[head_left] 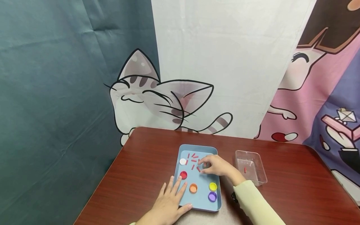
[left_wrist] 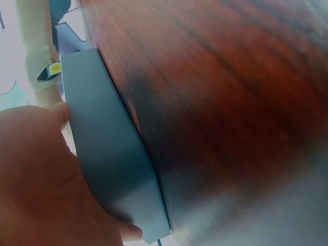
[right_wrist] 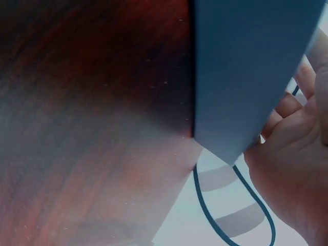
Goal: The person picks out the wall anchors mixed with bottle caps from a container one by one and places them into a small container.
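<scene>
A blue tray lies on the table with several small red sticks scattered over its far half. My left hand rests on the tray's near left edge, fingers spread and straight; the left wrist view shows the same hand against the tray's outer wall. My right hand reaches over the far right part of the tray. Its thumb and index finger are bent and apart, close to a red stick. In the right wrist view, the tray wall hides the fingertips.
Inside the tray are small round caps: white, red, orange, yellow and purple. Right of the tray, a clear plastic box holds one red stick. A printed curtain hangs behind the brown table.
</scene>
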Tool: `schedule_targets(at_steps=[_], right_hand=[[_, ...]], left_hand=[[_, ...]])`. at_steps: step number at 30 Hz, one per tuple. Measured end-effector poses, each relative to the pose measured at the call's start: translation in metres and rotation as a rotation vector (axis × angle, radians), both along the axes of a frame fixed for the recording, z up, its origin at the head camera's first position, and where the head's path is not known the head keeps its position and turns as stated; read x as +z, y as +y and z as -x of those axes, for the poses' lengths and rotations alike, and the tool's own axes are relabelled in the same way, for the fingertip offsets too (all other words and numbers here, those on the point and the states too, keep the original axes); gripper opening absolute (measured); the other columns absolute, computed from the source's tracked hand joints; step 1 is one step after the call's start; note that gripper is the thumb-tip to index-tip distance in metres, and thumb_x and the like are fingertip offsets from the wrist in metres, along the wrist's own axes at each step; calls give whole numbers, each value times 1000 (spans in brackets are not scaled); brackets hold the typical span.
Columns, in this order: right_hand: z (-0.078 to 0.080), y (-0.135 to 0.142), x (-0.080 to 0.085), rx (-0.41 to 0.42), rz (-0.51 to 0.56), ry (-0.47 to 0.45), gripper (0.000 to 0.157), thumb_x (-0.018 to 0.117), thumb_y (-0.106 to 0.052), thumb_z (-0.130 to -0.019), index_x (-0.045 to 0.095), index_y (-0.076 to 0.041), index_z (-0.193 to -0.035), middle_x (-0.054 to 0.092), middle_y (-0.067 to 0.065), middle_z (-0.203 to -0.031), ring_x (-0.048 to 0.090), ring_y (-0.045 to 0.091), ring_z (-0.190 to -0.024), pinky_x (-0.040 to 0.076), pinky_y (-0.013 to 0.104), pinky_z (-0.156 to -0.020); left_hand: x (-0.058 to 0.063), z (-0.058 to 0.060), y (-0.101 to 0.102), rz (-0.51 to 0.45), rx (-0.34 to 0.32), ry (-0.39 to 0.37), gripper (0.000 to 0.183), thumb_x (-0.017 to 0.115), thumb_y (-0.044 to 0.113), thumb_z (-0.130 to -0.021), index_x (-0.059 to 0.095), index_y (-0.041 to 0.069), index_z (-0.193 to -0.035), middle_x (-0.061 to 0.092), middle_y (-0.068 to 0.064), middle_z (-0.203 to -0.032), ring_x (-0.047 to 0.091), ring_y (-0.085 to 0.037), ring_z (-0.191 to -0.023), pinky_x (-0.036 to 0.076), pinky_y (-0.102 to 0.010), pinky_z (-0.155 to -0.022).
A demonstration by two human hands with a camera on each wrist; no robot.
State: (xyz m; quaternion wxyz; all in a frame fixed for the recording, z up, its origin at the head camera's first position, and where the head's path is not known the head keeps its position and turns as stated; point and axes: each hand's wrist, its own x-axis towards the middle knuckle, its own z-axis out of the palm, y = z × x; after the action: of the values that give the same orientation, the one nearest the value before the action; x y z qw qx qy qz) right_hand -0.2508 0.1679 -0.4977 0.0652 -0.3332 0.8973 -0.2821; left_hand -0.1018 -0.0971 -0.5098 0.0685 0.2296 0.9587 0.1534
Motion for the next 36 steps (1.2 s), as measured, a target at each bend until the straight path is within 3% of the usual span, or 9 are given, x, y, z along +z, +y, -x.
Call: schedule_targets(at_steps=[15, 22, 36], right_hand=[[4, -9, -5, -11, -132, 77, 32, 85, -25, -82, 78, -18, -113, 54, -9, -72, 45, 4, -68, 40, 24, -62], [3, -15, -5, -51, -230, 80, 33, 86, -30, -81, 79, -24, -113, 51, -12, -72, 45, 5, -71, 34, 31, -71], [-1, -17, -3, -97, -233, 60, 23, 86, -26, -81, 79, -25, -102, 53, -14, -71, 48, 6, -73, 35, 34, -74]], left_hand=[[3, 0, 1, 1, 0, 5, 79, 41, 69, -98, 37, 18, -158, 21, -9, -168, 15, -42, -154, 22, -68, -115], [3, 0, 0, -1, -2, 11, 78, 41, 68, -99, 37, 18, -158, 21, -9, -168, 16, -43, -153, 23, -67, -115], [0, 0, 0, -9, -5, 17, 78, 42, 68, -99, 38, 17, -158, 21, -9, -168, 16, -43, -153, 23, -68, -114]])
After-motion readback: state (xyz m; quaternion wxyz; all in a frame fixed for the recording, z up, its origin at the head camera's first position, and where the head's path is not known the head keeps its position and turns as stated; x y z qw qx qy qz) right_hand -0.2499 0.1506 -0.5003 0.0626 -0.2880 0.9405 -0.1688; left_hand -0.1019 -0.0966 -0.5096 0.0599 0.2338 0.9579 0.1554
